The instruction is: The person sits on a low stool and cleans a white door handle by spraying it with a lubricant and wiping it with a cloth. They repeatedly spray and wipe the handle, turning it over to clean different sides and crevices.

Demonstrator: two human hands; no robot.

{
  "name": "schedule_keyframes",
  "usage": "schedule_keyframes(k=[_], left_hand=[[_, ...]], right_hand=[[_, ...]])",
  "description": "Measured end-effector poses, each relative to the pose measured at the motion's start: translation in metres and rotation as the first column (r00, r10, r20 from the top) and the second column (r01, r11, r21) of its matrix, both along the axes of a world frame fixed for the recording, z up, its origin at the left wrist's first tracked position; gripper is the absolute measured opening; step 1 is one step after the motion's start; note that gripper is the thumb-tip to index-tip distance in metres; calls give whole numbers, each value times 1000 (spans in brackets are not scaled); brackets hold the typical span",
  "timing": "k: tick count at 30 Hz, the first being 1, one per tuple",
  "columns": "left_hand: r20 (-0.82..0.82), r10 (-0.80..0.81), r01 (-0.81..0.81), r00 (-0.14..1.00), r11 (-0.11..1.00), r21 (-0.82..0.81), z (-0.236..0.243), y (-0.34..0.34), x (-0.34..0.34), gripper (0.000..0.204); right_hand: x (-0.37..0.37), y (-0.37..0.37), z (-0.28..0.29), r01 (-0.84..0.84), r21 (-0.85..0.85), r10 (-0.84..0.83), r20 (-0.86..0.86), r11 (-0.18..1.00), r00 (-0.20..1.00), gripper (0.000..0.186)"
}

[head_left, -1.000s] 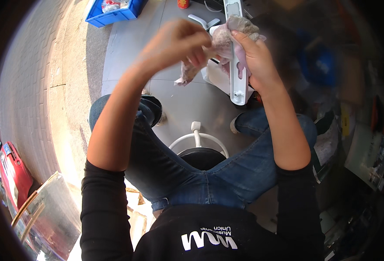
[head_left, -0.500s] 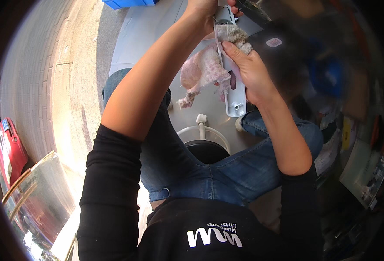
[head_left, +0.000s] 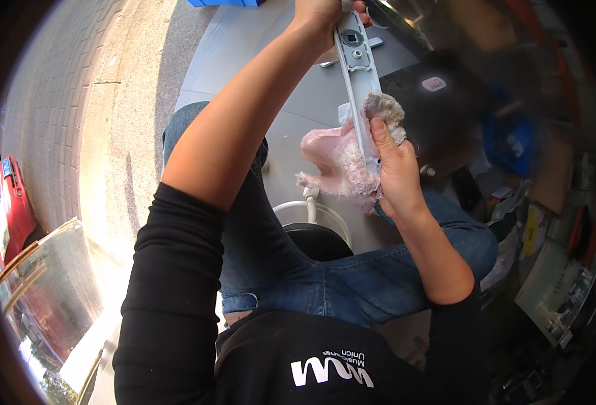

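A long, narrow, pale grey door handle plate (head_left: 360, 79) slants down in front of me, its hollow back showing a square hole near the upper part. At the top edge of the view, my left hand (head_left: 319, 15) is closed around the plate's upper end, partly cut off by the frame. My right hand (head_left: 399, 172) grips a worn pink-and-white cloth (head_left: 335, 160) around the plate's lower end, the thumb pressed along the near side. Loose folds of the cloth hang to the left of the plate. The cloth hides the plate's bottom tip.
Below the hands, a black stool seat (head_left: 317, 241) with a white ring (head_left: 344, 226) sits between my knees. Beyond is a grey work surface (head_left: 244, 50), with a blue crate (head_left: 223, 2) at the far edge. Dark clutter and a blue object (head_left: 510, 135) lie on the right.
My right hand and the cloth have slid down the plate to its lower end. The upper part with the square hole is now uncovered.
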State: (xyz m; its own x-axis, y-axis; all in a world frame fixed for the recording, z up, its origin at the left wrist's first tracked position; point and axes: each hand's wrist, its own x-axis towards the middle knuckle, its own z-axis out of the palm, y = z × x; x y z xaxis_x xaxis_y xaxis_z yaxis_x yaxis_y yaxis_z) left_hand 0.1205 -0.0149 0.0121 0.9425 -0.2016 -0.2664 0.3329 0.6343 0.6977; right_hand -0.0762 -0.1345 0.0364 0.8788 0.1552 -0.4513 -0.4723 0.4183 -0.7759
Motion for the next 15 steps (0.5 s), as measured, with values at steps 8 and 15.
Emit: schedule_keyframes(k=[8,15], left_hand=[[288,126,-148,949,987,57,19,1,-6,19],[398,319,-275,860,947,-165,41,26,-18,46]], right_hand=[[24,-19,-28,198,-677,111,384,709,916,51],[72,-44,-51,526,-266,-480,222,808,849,52]])
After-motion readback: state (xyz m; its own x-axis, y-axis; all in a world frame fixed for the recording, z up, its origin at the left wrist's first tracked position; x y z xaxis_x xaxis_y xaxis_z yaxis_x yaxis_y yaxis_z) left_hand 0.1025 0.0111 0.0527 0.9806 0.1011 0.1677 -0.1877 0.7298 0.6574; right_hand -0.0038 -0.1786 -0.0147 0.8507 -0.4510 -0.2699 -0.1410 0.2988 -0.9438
